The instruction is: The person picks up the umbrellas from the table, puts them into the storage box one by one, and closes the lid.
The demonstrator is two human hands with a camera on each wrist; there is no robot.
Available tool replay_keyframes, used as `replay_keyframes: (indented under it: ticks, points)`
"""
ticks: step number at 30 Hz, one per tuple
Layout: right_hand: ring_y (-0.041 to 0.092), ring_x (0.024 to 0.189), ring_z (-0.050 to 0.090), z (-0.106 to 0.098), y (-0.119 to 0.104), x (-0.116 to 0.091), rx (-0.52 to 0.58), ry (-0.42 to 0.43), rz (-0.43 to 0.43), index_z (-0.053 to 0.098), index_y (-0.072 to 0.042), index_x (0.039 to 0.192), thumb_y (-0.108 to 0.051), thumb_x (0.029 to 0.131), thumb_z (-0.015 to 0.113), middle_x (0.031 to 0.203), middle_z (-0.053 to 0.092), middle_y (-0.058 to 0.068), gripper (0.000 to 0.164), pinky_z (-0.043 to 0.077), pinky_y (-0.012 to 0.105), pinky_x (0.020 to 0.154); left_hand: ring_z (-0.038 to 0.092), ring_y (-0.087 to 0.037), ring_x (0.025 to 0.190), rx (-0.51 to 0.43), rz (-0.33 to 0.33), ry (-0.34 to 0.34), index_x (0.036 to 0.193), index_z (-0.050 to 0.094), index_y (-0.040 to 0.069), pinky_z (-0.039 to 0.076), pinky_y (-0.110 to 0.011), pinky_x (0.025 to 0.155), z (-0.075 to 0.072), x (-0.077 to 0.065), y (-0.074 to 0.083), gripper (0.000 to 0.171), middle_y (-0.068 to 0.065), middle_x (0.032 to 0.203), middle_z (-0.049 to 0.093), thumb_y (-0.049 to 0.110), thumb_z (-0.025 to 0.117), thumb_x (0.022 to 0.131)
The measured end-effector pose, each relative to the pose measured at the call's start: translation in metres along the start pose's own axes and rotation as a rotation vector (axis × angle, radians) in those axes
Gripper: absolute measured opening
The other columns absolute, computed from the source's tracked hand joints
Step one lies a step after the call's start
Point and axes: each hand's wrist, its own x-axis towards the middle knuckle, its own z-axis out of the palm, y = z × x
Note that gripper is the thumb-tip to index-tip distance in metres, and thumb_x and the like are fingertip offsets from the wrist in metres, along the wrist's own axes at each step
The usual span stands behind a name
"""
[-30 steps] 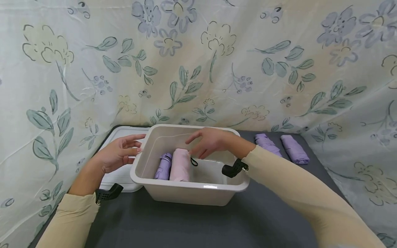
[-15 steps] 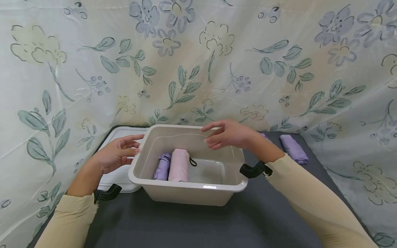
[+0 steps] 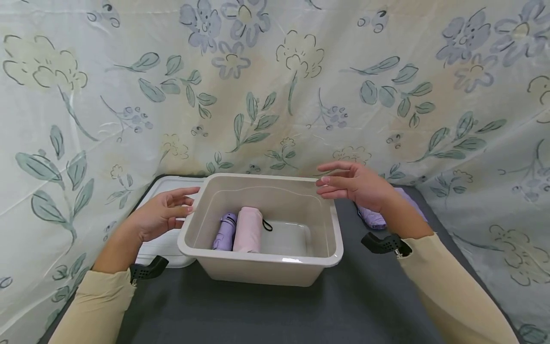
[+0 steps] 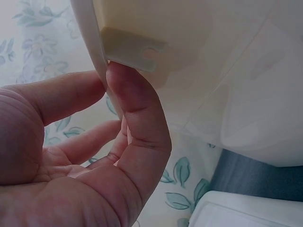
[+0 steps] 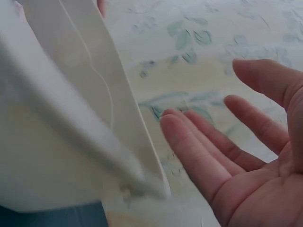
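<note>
A beige plastic bin [image 3: 258, 267] stands at the middle of the table. Inside, at its left, a small purple folding umbrella [image 3: 225, 232] lies beside a pink one [image 3: 248, 230] with a black wrist loop. At the bin's left rim, my left hand [image 3: 161, 214] holds the edge. In the left wrist view, one finger is curled up under the lip, with the thumb against the outer side. My right hand [image 3: 356, 185] is by the bin's back right corner, fingers loosely extended and holding nothing. The right wrist view has these fingers [image 5: 194, 156] apart from the bin.
A white lid [image 3: 172, 246] lies left of the bin, partly behind it. Purple rolled bundles [image 3: 372, 219] lie on the dark grey table [image 3: 240, 315] at the right, partly hidden by my right hand. A floral curtain [image 3: 275, 86] hangs behind.
My right hand has moved right, from above the pink umbrella inside the bin to its back right corner. My left hand stays at the rim.
</note>
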Motion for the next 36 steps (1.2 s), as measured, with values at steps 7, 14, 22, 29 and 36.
replay_keyframes:
  ticks: [7,14,22,29,36]
  points:
    - [0.024,0.098,0.078,-0.034,0.019,-0.013,0.085,0.126,-0.116,0.063,-0.010,0.129,-0.011,0.100,0.065,0.113,0.076,0.010,0.029,0.061,0.036,0.088,0.069,-0.012,0.102,0.009,-0.006,0.002,0.161,0.026,0.005,0.061,-0.034,0.086,0.000,0.000,0.000,0.069,0.001,0.119,0.063,0.011,0.062,0.102]
    - [0.019,0.094,0.078,-0.068,0.042,-0.022,0.093,0.255,-0.153,0.066,-0.014,0.125,-0.016,0.100,0.065,0.107,0.078,0.002,0.025,0.062,0.031,0.082,0.069,-0.012,0.103,-0.004,-0.001,-0.006,0.161,0.026,0.005,0.061,-0.034,0.087,-0.001,0.000,0.000,0.070,0.001,0.119,0.063,0.010,0.062,0.102]
    - [0.010,0.091,0.077,-0.109,0.075,-0.034,-0.120,0.451,-0.109,0.063,-0.012,0.132,-0.026,0.100,0.066,0.104,0.077,-0.012,0.034,0.062,0.026,0.078,0.068,-0.012,0.102,-0.020,0.005,-0.017,0.161,0.026,0.003,0.061,-0.034,0.086,-0.001,0.001,0.000,0.069,0.000,0.118,0.064,0.008,0.062,0.102]
    - [-0.003,0.082,0.072,-0.140,0.105,-0.042,-0.524,0.616,-0.048,0.060,0.003,0.134,-0.038,0.099,0.067,0.092,0.068,-0.025,0.054,0.060,0.018,0.071,0.069,-0.012,0.102,-0.023,0.006,-0.014,0.161,0.027,0.003,0.062,-0.034,0.086,-0.002,0.001,0.001,0.069,0.001,0.116,0.064,0.009,0.062,0.102]
    - [0.002,0.088,0.068,-0.168,0.129,-0.053,-0.709,0.687,0.084,0.061,-0.004,0.137,-0.047,0.102,0.059,0.113,0.072,0.004,0.056,0.054,0.020,0.070,0.069,-0.012,0.102,-0.036,0.005,-0.019,0.161,0.027,0.003,0.062,-0.035,0.086,-0.003,0.003,0.002,0.069,0.001,0.115,0.064,0.009,0.062,0.102]
